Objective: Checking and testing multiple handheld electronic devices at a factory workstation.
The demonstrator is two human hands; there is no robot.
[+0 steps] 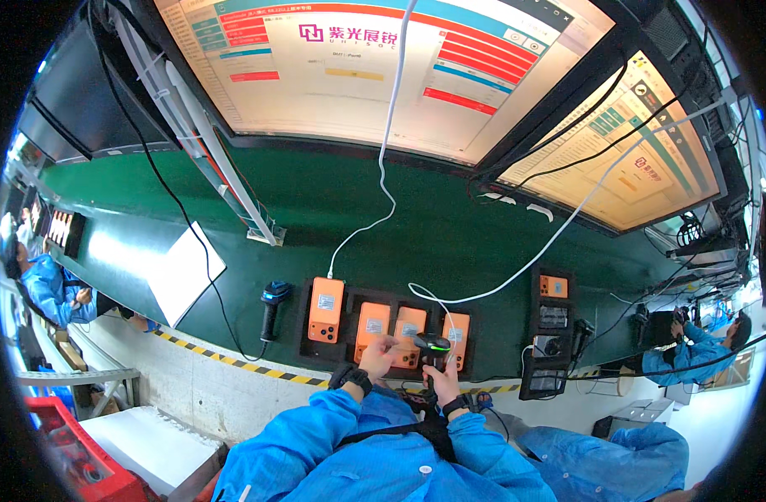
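R hand (443, 385) — scanner (433, 344), handle's long axis twd wearer.

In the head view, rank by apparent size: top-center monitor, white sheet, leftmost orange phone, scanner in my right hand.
1. Top-center monitor
2. White sheet
Unsure between: leftmost orange phone and scanner; the scanner looks nearer, partly hidden.

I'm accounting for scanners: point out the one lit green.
The black scanner in the right hand, over the row of orange phones. The blue-and-black scanner left of that row shows no green and is unheld.
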